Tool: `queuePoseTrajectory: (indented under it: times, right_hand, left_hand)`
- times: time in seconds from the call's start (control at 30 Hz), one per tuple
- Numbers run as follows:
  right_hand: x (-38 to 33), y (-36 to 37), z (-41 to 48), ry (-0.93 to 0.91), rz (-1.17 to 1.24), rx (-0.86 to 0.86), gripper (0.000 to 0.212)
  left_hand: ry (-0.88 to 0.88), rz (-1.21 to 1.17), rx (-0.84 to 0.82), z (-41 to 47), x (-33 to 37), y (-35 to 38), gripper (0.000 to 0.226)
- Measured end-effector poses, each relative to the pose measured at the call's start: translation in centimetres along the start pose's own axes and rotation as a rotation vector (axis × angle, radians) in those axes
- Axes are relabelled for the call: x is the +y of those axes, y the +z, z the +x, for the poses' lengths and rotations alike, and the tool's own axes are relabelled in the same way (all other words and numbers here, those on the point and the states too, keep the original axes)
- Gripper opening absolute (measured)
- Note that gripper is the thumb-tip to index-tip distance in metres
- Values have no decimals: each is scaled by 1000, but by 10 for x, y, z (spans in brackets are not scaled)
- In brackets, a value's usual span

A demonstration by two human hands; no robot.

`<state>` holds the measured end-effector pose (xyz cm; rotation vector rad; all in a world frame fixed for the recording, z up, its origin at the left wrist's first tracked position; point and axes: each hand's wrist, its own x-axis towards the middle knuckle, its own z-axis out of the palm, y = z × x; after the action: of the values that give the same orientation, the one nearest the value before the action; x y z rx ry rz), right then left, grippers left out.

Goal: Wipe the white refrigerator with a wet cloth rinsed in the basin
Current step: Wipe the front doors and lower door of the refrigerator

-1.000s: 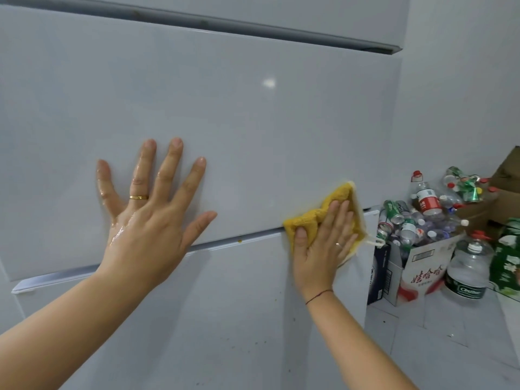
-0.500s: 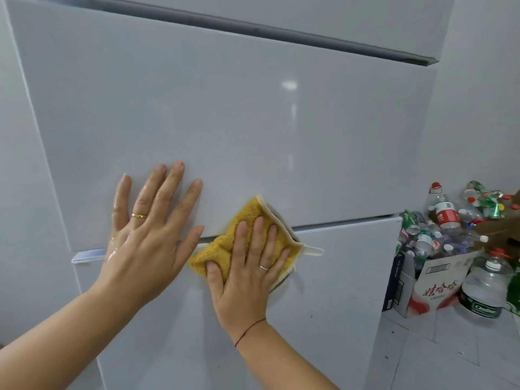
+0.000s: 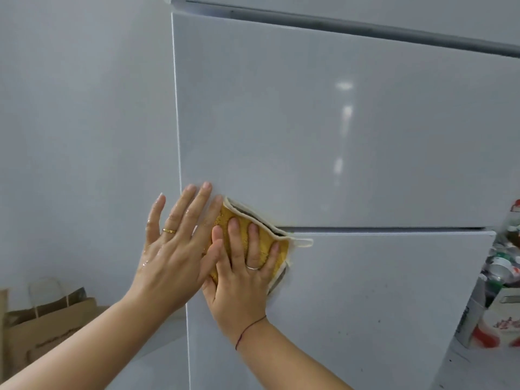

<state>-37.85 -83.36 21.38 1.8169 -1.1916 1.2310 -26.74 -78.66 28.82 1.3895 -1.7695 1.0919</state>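
Head view: fridge fills most of the frame, white and glossy, with a wall to its left. Left grip is open and flat, holding nothing: fingers straight, slightly spread, pointing up. It is set at the fridge's left edge, with the fingertips reaching onto the upper door. Water droplets show on the back of the hand and a gold ring sits on one finger. The left forearm enters from the lower left corner and slants up to the right. Right grip is also open, palm down on the cloth, its four fingers straight and fanned upward, pressing the cloth flat against the fridge with no curl round it. It wears a silver ring and a red thread at the wrist. The right forearm rises from the bottom edge, slanting up to the left. The two grips lie side by side and touching; the left thumb overlaps the cloth's left part. Cloth is yellow with a pale border and lies over the seam between the upper and lower doors, near the fridge's left edge; its loop sticks out to the right onto the lower door. Paper bag stands at lower left. Box at far right is blurred.
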Motion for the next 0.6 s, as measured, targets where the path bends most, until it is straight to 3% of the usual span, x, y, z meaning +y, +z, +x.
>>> queuePoseTrajectory:
  times: [0.27,0.4,0.6]
  right_hand:
    - [-22,8,-2,-124,21,29,58]
    - [-21,11,-13,-154,65,27,54]
    - [-6,21,-65,-247,-17,-78,65]
  left_hand:
    - [-249,-129,-87,-39,-15,2,64]
    - [-263,-149,-161,-56,-12,7,70]
    - [-310,-273,-212,-73,0,17,74]
